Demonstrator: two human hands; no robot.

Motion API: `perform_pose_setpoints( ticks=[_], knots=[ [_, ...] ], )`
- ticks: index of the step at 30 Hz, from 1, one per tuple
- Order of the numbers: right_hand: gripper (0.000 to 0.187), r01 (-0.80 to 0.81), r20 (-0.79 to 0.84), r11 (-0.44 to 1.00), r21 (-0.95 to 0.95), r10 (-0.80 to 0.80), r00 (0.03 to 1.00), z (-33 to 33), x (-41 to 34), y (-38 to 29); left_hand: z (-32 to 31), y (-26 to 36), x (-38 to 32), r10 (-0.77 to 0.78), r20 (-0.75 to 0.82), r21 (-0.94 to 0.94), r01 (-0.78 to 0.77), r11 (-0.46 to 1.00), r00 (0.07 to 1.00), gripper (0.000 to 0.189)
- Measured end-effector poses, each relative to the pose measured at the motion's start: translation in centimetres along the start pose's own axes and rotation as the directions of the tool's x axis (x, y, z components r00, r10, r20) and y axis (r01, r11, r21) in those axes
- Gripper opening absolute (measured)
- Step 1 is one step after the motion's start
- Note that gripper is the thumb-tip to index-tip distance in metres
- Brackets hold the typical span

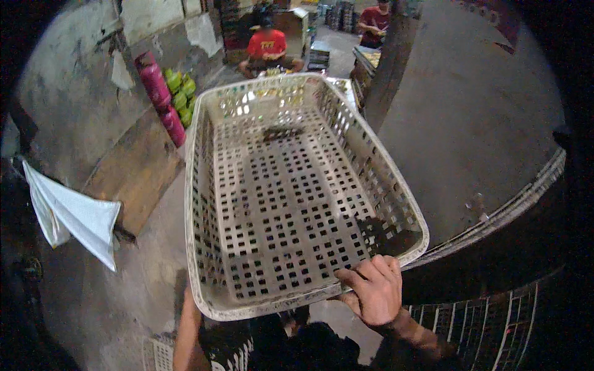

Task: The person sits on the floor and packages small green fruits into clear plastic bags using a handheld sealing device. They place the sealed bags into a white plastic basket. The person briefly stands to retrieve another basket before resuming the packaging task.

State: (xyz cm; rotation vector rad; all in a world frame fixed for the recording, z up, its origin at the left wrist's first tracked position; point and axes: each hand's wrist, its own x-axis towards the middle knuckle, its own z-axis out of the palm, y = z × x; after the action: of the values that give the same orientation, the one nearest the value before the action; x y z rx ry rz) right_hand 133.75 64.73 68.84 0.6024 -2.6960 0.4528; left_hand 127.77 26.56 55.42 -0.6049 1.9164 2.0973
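A large rectangular plastic basket (274, 307) with a perforated base and slotted walls is held up in front of me, its open top tilted toward my view. The near right part of its rim is gripped by my right hand (376, 287), with the fingers curled over the edge. My left forearm (189, 329) rises along the near left corner. The basket hides the left hand itself. Dark stains mark the basket's base, which has nothing lying on it.
Two pink gas cylinders (154, 81) and green fruits (181, 95) are at the left wall. A white cloth (88, 218) hangs at left. One person (266, 44) sits ahead; another (375, 23) stands beyond a post (394, 79). Wire racking (473, 320) is at lower right, another basket (162, 355) lower left.
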Motion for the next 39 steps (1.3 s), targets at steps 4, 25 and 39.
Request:
perform_pose_setpoints(
  ticks=[4,25,39],
  knots=[
    [0.039,-0.013,-0.085,1.0,-0.024,0.011,0.996,2.0,2.1,0.8,-2.7,2.7,1.2,0.134,-0.085,0.173,-0.118,0.978,0.987,0.083],
    [0.043,-0.377,-0.884,0.926,0.0,0.176,0.434,6.2,33.5,8.3,-47.0,-14.5,6.4,-0.677,-0.597,-0.346,0.624,0.701,0.431,0.058],
    [0.048,0.312,-0.278,0.702,-0.641,-0.591,0.757,12.8,71.0,-2.8,-16.9,31.6,54.9,0.144,0.664,-0.507,0.3,0.808,0.734,0.061]
  ],
)
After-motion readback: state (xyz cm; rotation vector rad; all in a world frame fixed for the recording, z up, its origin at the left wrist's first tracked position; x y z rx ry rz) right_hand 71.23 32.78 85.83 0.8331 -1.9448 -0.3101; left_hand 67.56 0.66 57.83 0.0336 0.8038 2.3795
